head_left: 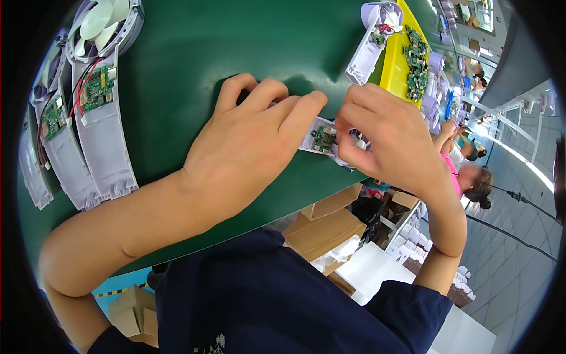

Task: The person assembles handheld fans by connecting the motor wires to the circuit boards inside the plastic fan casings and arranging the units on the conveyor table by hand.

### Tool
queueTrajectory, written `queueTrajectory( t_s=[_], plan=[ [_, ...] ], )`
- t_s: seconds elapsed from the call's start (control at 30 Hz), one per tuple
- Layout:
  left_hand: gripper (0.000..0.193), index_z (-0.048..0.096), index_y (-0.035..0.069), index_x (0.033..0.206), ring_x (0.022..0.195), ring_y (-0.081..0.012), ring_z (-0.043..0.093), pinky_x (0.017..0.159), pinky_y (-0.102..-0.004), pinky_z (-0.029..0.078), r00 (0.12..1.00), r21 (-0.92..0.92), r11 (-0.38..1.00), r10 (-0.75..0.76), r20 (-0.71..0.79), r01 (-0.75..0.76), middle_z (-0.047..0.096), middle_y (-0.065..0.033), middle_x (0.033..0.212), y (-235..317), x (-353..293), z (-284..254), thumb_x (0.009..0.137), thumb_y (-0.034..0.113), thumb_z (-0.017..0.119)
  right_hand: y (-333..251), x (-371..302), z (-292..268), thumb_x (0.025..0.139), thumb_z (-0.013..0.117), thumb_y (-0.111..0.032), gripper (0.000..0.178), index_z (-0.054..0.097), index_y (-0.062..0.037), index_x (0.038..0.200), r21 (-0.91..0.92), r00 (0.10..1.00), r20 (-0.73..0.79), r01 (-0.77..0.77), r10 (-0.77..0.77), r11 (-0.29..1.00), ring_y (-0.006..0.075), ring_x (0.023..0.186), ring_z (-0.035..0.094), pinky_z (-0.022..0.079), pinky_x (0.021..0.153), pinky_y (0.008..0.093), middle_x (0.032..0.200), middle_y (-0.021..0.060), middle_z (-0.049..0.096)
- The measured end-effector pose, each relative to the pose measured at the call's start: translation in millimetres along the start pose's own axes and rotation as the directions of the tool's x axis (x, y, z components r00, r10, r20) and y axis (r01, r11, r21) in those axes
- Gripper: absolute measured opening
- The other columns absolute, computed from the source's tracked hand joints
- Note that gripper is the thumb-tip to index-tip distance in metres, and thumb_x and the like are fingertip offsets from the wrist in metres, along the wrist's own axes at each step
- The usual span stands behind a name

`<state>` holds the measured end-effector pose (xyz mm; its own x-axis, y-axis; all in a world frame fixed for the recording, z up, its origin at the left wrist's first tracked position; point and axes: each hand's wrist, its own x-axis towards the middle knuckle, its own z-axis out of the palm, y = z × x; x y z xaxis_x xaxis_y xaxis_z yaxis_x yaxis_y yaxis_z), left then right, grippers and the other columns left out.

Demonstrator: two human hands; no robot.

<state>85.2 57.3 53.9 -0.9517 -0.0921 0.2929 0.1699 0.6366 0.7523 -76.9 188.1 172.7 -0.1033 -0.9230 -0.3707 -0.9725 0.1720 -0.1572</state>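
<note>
Casing (307, 141) lies just inside the desk's (177, 53) near edge, under both hands, long axis slanting down rightward, its board (323, 139) beside the right hand (352, 127). Those fingertips bunch together; left hand (250, 133) spreads over the upper-left part; whether either grips, I cannot tell. Beyond, green surface stretches between fans (94, 22) and yellow tray (389, 69).

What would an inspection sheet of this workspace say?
Surface: green tabletop.
Job's things: lilac housing with green circuit board between the hands; fan units at left; another housing beside a yellow tray of boards at right.
Clutter: cardboard boxes below the table edge.
Left hand: over the housing; grip hidden.
Right hand: at the housing; grip hidden.
Cables: red and black wires on the fan units; black cable at far right.
Surroundings: other people at right.
</note>
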Motion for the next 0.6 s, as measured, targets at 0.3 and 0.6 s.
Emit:
queueTrajectory(
  t_s=[0.3, 0.6],
  plan=[
    [0.062, 0.052, 0.006, 0.135, 0.113, -0.0275, 0.057, 0.105, -0.0500, 0.036, 1.000, -0.012, 1.000, -0.005, 0.006, 0.005, 0.067, -0.0067, 0.109, -1, -1, 0, 0.080, 0.006, 0.078, -3, 8, -4, 0.074, 0.069, -0.006, 0.010, 0.061, -0.0056, 0.079, 0.026, 0.997, 0.070, 0.014, -0.015, 1.000, 0.0268, 0.073, 0.060, 0.049, 0.061, 0.0398, 0.081, 0.0074, 0.054],
    [0.062, 0.052, 0.006, 0.136, 0.112, -0.0267, 0.057, 0.104, -0.0486, 0.036, 1.000, -0.031, 0.999, -0.019, 0.010, 0.019, 0.067, -0.0062, 0.107, -1, 2, 3, 0.080, 0.008, 0.078, -12, 15, -13, 0.077, 0.071, -0.014, 0.012, 0.065, -0.0053, 0.082, -0.108, 0.984, 0.178, 0.042, -0.023, 0.993, 0.0255, 0.081, 0.065, 0.055, 0.068, 0.0389, 0.086, 0.0069, 0.059]
  ],
)
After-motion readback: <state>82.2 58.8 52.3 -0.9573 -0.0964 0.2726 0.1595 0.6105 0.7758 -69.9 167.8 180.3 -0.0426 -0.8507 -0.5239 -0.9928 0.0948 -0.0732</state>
